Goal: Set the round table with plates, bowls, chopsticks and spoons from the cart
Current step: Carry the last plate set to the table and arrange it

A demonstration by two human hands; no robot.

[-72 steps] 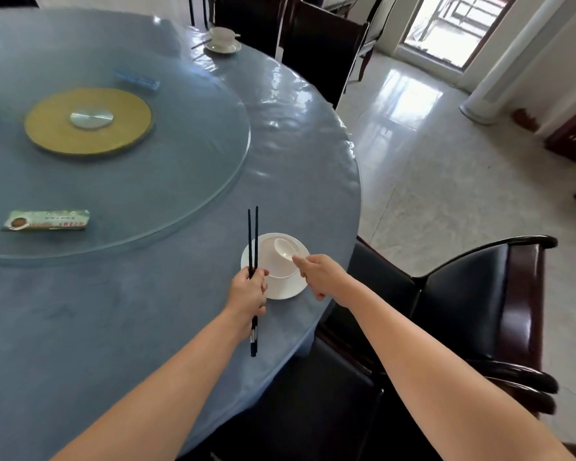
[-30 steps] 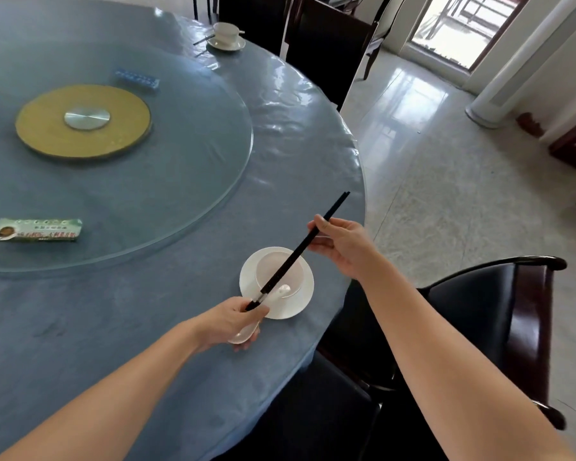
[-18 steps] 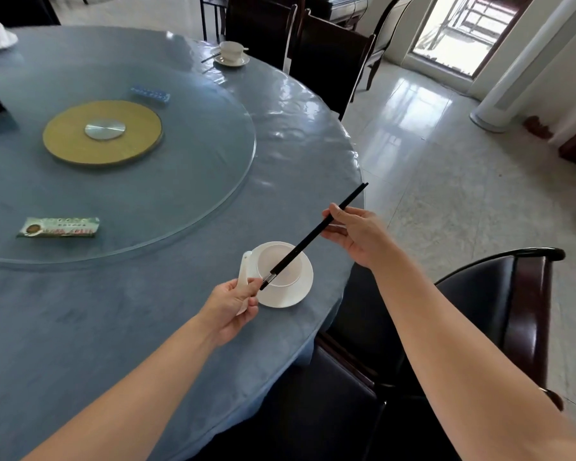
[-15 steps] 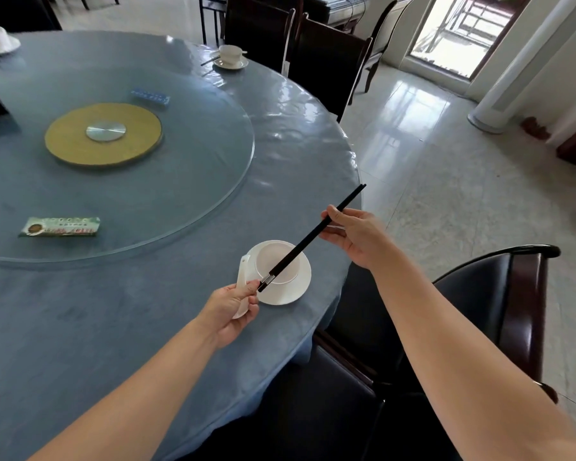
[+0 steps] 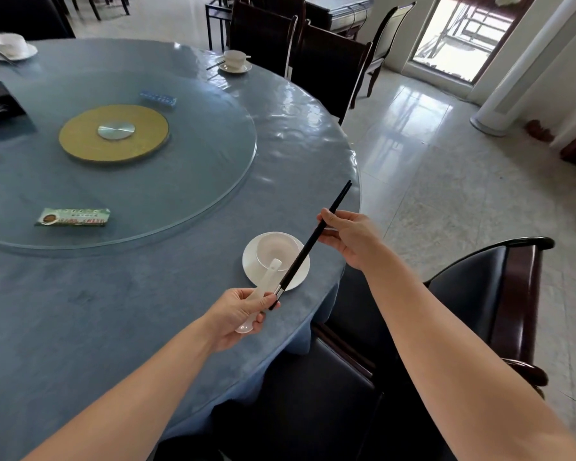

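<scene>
The left grip (image 5: pixel 243 314) is curled round a white ceramic spoon (image 5: pixel 267 279), whose scoop end pokes out below the fingers while its handle tip reaches up to the rim of a small white bowl (image 5: pixel 273 247). That bowl stands on a white round plate (image 5: pixel 248 264) near the edge of the round desk (image 5: pixel 130 311) under its blue cloth. The same grip also appears to pinch the silver-banded lower end of a pair of slim black chopsticks (image 5: pixel 308 247). The right grip (image 5: pixel 350 237) pinches them higher up between thumb and fingertips, so the pair slants in the air across the plate's right side. The likely step is handing the chopsticks over to the right side and laying them beside the plate, with the spoon going into the bowl. The main risk is the crowded left grip: letting go of the chopstick ends means loosening fingers that also carry the smooth spoon, which could slide out and strike the bowl or plate. The two sticks could also splay or roll apart under a light pinch far from their balance point. The setting sits close to the edge above a black padded armchair (image 5: pixel 473 294), so a knock from stick or spoon could push the plate outward, or a dropped stick could roll off onto the seat or floor.
</scene>
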